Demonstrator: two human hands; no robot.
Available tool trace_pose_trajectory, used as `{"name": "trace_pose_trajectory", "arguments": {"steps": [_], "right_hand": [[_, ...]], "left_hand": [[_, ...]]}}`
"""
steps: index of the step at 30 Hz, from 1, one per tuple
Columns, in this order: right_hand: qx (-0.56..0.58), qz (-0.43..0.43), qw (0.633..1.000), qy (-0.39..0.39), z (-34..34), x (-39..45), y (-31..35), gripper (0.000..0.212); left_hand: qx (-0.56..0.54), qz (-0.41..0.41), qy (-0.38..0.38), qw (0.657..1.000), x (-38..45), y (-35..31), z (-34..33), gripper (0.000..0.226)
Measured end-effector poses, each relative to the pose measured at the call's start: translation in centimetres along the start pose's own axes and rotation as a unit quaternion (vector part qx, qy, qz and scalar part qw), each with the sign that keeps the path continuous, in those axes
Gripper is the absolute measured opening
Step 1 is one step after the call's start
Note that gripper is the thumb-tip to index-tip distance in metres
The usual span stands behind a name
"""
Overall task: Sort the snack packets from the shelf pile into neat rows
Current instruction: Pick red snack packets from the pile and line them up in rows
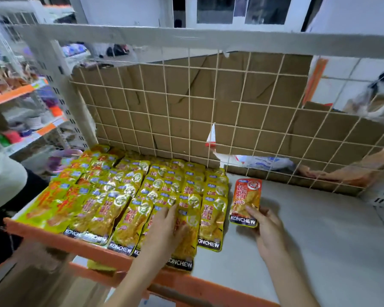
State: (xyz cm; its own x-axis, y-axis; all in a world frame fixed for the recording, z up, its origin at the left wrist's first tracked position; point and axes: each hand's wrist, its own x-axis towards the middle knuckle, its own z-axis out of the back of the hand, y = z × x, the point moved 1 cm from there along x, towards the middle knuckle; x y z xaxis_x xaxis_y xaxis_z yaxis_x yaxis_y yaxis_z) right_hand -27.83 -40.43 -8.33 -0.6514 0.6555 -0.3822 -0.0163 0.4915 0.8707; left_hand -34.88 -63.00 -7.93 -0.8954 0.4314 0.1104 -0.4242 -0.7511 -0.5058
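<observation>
The right hand (267,227) pinches an orange packet (246,201) by its bottom edge, starting a separate row; left hand (166,229) fingers lie flat, steadying yellow packets (212,220) beneath.

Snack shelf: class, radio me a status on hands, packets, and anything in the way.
Left hand flat on yellow packets. Right hand pinching orange packet, laid beside the rows. Bare shelf to its right, nothing blocking.

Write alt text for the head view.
A right hand holds an orange snack packet on a grey shelf, beside rows of yellow packets. The left hand rests flat on those rows; cardboard backs a wire grid behind.
</observation>
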Motion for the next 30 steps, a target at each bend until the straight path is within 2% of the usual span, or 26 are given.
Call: {"name": "trace_pose_trajectory", "arguments": {"steps": [4,9,13,15,18,21,22,24,25,27,28,30], "right_hand": [[-0.067,0.024,0.997,-0.031,-1.3,1.0,0.0,0.016],[-0.147,0.038,0.987,-0.055,-2.9,2.9,1.3,0.018],[-0.252,0.052,0.963,-0.081,-3.6,4.0,2.0,0.031],[-0.305,0.065,0.945,-0.097,-4.0,4.3,1.9,0.029],[-0.457,0.103,0.877,-0.103,-4.6,4.8,1.7,0.025],[-0.548,0.123,0.824,-0.080,-4.3,4.2,2.1,0.044],[-0.585,0.140,0.795,-0.079,-3.9,3.8,2.1,0.050],[-0.691,0.200,0.690,-0.080,-2.8,3.1,1.8,0.052],[-0.718,0.237,0.650,-0.076,-2.4,2.7,1.5,0.049],[-0.710,0.270,0.649,-0.044,-2.1,3.0,0.9,0.044],[-0.706,0.267,0.656,-0.023,-2.1,3.3,0.7,0.043],[-0.725,0.249,0.642,0.005,-2.2,3.8,0.5,0.043]], "left_hand": [[0.024,-0.029,-0.023,0.999,-0.2,0.2,-0.4,0.060],[-0.006,-0.041,-0.025,0.999,-0.3,0.6,-0.7,0.061],[-0.026,-0.051,-0.034,0.998,-0.4,0.5,-0.6,0.062],[-0.025,-0.046,-0.031,0.998,-0.5,0.5,-0.5,0.062],[-0.027,-0.040,-0.030,0.998,-0.4,0.3,-0.4,0.063],[-0.025,-0.033,-0.018,0.999,-0.3,0.4,-0.7,0.065],[-0.016,-0.035,-0.016,0.999,-0.3,0.6,-0.8,0.065],[0.008,-0.052,-0.016,0.999,-0.3,0.9,-1.0,0.065],[0.020,-0.064,-0.023,0.997,-0.4,1.3,-1.3,0.065],[0.051,-0.085,-0.066,0.993,-0.3,1.6,-1.7,0.067],[0.061,-0.097,-0.084,0.990,-0.2,1.6,-1.7,0.068],[0.063,-0.116,-0.110,0.985,-0.3,1.6,-1.7,0.068]]}}
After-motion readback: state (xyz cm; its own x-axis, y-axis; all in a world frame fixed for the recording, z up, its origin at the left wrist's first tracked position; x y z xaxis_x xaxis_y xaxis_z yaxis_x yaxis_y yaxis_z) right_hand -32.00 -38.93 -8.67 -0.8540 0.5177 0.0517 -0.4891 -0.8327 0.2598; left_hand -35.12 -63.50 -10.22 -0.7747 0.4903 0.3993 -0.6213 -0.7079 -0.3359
